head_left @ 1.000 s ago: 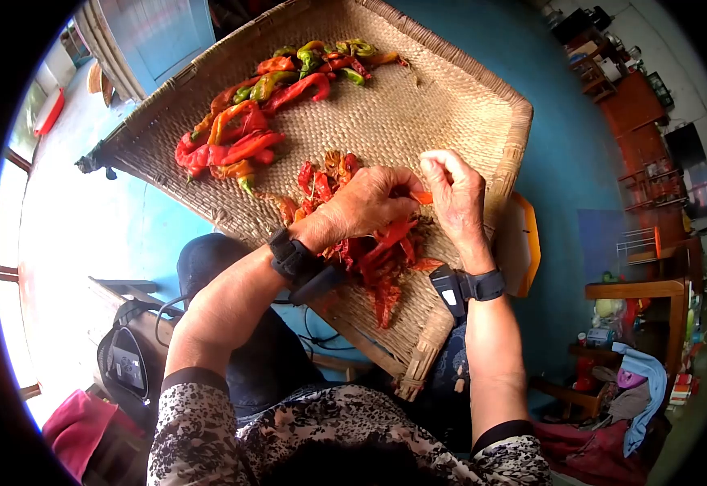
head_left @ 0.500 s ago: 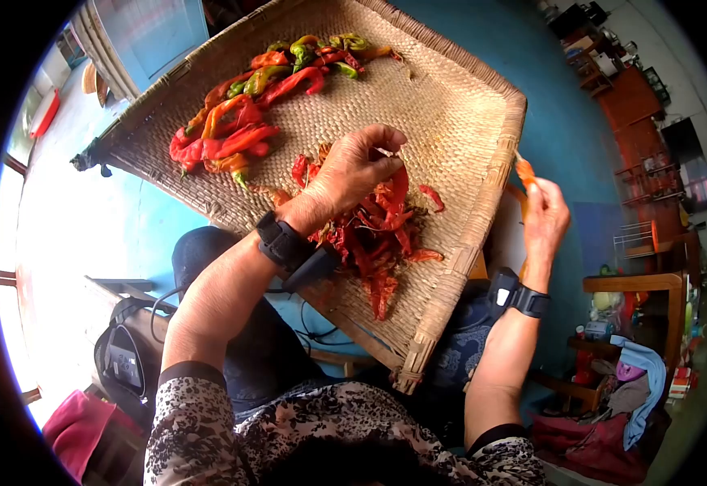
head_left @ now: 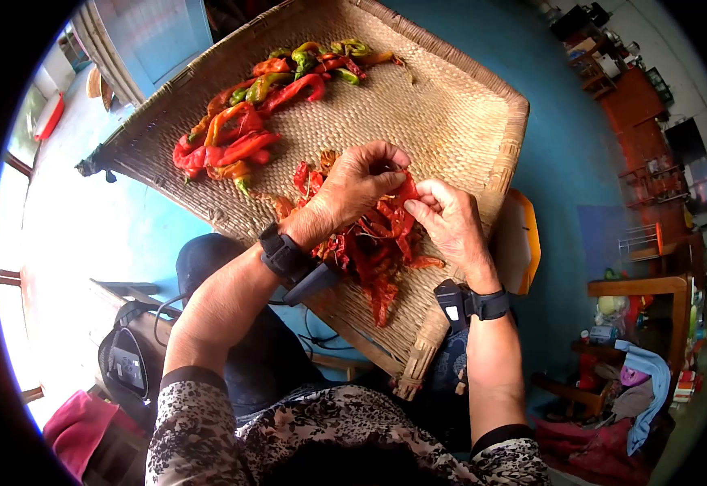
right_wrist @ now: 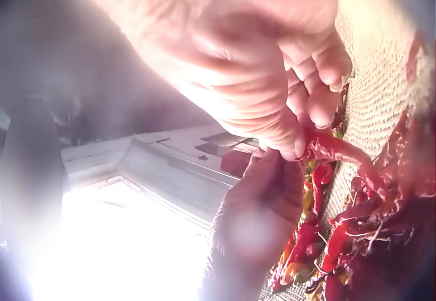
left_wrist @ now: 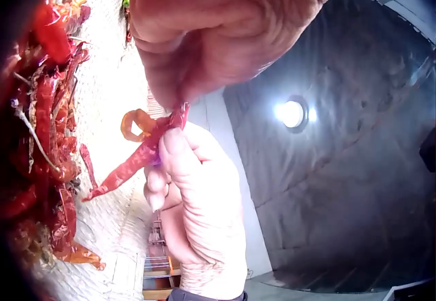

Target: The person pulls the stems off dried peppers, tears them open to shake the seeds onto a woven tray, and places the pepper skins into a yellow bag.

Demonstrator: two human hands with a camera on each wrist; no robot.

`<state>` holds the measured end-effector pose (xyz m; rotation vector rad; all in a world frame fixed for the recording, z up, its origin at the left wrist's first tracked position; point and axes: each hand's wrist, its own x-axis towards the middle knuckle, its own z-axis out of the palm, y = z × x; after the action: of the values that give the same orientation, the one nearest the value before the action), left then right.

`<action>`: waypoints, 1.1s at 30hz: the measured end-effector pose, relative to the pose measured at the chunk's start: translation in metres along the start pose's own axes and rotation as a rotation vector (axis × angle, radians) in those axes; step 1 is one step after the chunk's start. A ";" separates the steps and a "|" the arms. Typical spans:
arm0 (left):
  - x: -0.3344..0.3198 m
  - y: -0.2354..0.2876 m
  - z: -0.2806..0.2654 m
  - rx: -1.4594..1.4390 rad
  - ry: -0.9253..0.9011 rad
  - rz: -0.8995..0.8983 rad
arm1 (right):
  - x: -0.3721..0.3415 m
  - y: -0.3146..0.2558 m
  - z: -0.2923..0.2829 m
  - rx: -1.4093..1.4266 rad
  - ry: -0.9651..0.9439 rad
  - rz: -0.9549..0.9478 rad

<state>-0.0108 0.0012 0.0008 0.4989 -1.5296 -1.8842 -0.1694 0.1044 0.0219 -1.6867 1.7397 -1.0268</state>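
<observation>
Red pepper (left_wrist: 129, 168) is pinched by both hands (head_left: 455, 223).

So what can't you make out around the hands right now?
Head view: part of the dried pepper pile, hidden by the left hand and wrist strap.
Left wrist view: the held red pepper's upper end, covered by fingers.
Right wrist view: the pile's rest, cut off by the right edge.

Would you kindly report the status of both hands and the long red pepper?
Left hand and right hand: pinching the long red pepper between them. Heap of shrivelled red peppers: nearby, in the woven straw-coloured tray. Nothing visibly in the way.
</observation>
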 end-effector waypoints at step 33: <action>-0.006 0.015 -0.012 0.875 -0.159 0.126 | 0.002 -0.007 0.006 -0.111 -0.130 -0.077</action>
<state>0.0055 -0.0050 0.0113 0.6068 -2.4066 -1.0992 -0.1605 0.1017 0.0242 -1.8596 1.6871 -0.8464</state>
